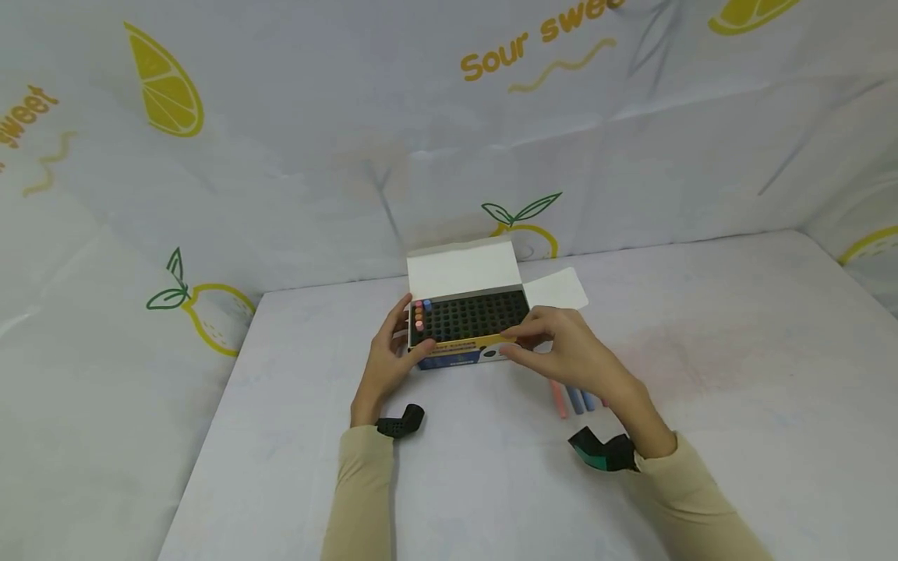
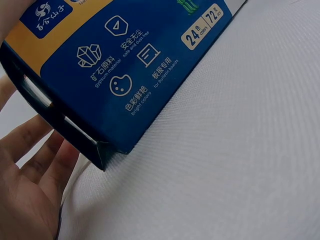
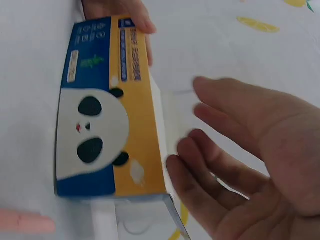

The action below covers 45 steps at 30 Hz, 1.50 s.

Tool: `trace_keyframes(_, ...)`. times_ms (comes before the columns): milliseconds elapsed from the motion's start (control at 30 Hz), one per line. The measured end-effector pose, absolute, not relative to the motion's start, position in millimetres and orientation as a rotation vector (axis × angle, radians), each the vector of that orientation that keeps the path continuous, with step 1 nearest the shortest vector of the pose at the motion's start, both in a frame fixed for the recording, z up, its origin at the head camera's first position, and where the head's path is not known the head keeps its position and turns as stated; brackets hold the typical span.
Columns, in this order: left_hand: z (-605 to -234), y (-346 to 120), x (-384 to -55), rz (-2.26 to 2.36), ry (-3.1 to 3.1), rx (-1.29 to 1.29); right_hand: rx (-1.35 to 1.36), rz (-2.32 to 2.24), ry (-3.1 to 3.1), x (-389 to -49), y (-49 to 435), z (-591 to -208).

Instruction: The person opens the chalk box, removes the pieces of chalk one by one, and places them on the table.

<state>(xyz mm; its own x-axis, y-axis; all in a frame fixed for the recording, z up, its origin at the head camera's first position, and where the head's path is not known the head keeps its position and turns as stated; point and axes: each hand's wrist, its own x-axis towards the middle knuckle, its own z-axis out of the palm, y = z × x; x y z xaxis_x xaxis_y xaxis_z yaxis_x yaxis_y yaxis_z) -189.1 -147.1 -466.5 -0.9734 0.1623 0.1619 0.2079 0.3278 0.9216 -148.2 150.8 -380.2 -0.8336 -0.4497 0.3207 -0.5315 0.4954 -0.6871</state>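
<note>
A chalk box (image 1: 449,359) stands on the table, its lid folded up at the back and a black holed insert (image 1: 477,315) inside. Pink, orange and blue chalk sticks (image 1: 418,315) sit in holes at the insert's left end. My left hand (image 1: 386,366) holds that end, thumb at the front top edge and fingers around the side (image 2: 30,185). By the box's right front corner is my right hand (image 1: 571,351). In the right wrist view its thumb and fingers are apart with nothing between them. Pink (image 1: 558,399) and blue chalk sticks (image 1: 574,400) lie beneath it, partly hidden.
An open side flap (image 1: 557,289) sticks out at the box's right end. Behind the table (image 1: 477,467) rises a white cloth wall (image 1: 302,156) printed with lemons. Faint pink smudging marks the tabletop on the right.
</note>
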Motion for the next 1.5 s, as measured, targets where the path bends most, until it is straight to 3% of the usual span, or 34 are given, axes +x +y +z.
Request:
trace_keyframes(733,-466.2,-147.2,-189.3,-1.777,-2.523,-0.357,0.582,1.501,-2.455,-205.4,43.7,-393.0)
trace_keyframes(1033,-433.3,-139.1,-172.8,-1.803,-2.52,-0.365,0.468,1.463,-2.526,-209.4,29.9,-401.2)
trace_keyframes(1500,-432.7,-139.6,-173.0,-1.807,-2.527,-0.363,0.348,1.385,-2.634,-206.1,22.3,-402.9)
